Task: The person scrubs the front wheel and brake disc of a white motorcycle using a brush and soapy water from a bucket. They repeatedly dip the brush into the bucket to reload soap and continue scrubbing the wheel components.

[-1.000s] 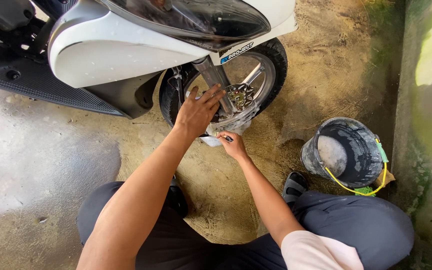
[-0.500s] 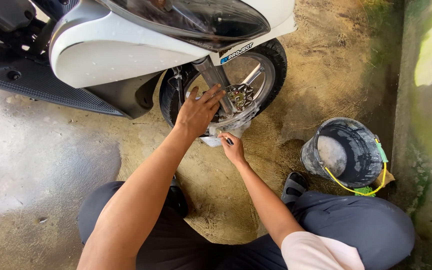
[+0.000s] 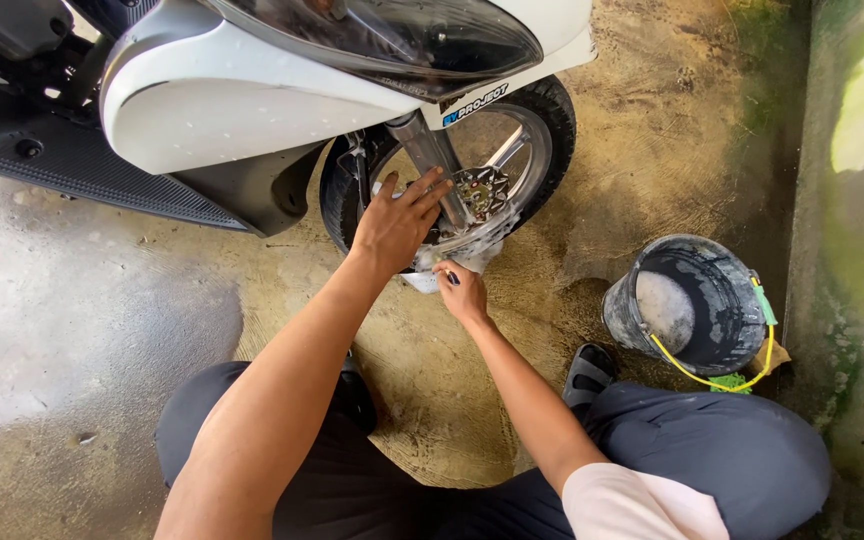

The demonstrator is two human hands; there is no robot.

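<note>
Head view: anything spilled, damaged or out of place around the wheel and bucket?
Nothing stands out. The left hand rests on the scooter's front wheel, the right hand holds a soapy cloth at its lower rim, and the dark bucket stands upright on wet concrete.

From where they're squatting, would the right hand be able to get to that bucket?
Probably yes. The right hand is low by the front wheel, holding a soapy rag. The bucket stands on the person's right, near their knee, and only bare ground lies between.
</note>
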